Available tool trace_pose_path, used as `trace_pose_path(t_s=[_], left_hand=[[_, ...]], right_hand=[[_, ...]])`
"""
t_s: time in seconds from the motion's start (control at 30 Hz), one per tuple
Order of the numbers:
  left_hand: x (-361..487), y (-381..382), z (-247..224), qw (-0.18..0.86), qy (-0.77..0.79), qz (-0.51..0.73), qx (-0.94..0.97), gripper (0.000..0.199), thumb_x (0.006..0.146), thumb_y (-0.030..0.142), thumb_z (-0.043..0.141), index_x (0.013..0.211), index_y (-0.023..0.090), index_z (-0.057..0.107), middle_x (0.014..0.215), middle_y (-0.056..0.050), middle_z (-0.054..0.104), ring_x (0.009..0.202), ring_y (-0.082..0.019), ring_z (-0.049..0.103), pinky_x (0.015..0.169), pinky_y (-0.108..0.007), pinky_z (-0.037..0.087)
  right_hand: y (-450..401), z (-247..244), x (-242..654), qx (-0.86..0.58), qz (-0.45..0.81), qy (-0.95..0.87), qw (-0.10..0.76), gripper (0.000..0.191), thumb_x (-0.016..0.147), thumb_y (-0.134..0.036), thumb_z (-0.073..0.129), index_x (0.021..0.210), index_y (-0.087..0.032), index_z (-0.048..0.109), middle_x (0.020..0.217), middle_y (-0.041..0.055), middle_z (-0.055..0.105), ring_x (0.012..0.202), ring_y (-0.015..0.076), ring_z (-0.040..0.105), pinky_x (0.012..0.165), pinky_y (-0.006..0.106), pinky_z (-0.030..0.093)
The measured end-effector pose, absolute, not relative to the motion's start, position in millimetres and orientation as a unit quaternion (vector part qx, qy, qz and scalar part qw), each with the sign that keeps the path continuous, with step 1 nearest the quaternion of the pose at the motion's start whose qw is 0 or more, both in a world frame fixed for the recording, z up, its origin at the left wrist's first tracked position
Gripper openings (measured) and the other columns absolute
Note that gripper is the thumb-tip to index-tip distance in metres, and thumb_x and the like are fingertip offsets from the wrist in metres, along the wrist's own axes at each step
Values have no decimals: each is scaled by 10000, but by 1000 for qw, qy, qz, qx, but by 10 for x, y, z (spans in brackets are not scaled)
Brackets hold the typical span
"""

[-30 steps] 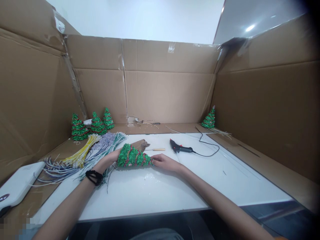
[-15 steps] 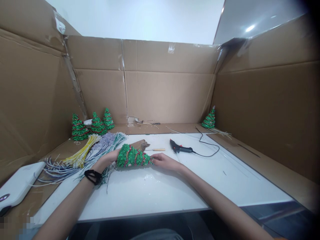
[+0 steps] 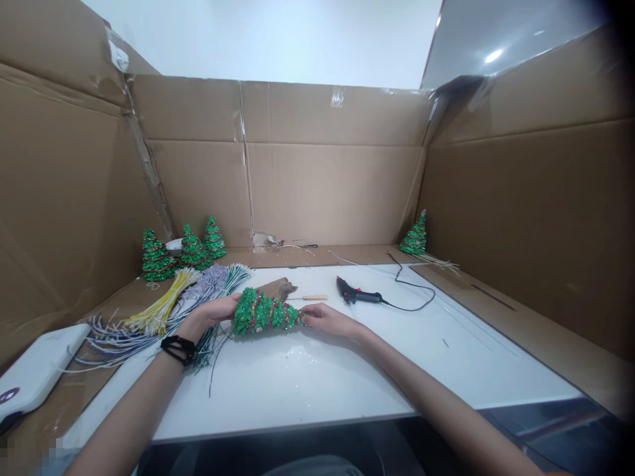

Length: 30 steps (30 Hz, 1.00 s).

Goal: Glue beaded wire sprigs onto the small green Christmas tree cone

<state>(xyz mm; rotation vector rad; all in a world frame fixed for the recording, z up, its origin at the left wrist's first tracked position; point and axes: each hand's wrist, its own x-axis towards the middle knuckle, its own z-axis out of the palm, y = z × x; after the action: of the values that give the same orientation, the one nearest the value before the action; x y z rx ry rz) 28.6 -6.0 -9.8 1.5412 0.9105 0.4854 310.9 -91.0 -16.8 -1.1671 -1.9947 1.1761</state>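
Note:
A green miniature Christmas tree with red garlands lies sideways between my hands, low over the white board. Its wide base is in my left hand, whose fingertips are hidden behind the tree. The thumb and fingers of my right hand pinch the narrow tip, which points right. A thin dark wire hangs down near the base. Just beyond the tree are a brown cardboard piece and a thin tool with a wooden handle.
A black glue gun with its cord lies right of centre. Yellow-tied wires and green wires lie at left, near a white device. More trees stand at back left, one tree at back right. Cardboard walls enclose the board.
The tree has turned slightly about its long axis, with both hands still on it. My left hand and wrist have shifted a little to the left.

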Motion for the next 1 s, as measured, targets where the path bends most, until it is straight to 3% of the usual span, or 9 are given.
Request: trace_pose_path(t_s=[0.23, 0.47, 0.73, 1.0], left_hand=[[282, -46, -96, 613, 401, 184, 655, 490, 566, 223, 694, 1048, 151, 653, 892, -64, 704, 745, -189, 607, 644, -269, 475], [304, -56, -90, 620, 378, 188, 661, 436, 580, 196, 697, 1015, 177, 674, 898, -53, 711, 795, -199, 635, 705, -275, 496], [367, -152, -49, 648, 389, 216, 618, 519, 538, 177, 739, 1049, 171, 646, 934, -47, 710, 862, -210, 644, 788, -297, 506], [406, -150, -114, 681, 368, 228, 591, 503, 573, 240, 752, 1060, 188, 637, 910, -34, 711, 869, -218, 653, 745, -286, 527]], right_hand=[[-886, -196, 3133, -425, 439, -742, 277, 264, 835, -309, 477, 968, -162, 651, 949, 45, 646, 806, 157, 559, 735, 276, 435], [-868, -227, 3148, -421, 445, -740, 279, 263, 840, -312, 482, 976, -168, 655, 947, 42, 649, 804, 155, 558, 725, 273, 439], [-842, -247, 3173, -421, 440, -743, 278, 260, 840, -317, 484, 978, -169, 647, 946, 39, 647, 813, 159, 560, 757, 284, 433], [-852, -213, 3183, -418, 448, -743, 270, 251, 843, -284, 478, 990, -153, 634, 953, 42, 645, 806, 151, 560, 759, 280, 431]])
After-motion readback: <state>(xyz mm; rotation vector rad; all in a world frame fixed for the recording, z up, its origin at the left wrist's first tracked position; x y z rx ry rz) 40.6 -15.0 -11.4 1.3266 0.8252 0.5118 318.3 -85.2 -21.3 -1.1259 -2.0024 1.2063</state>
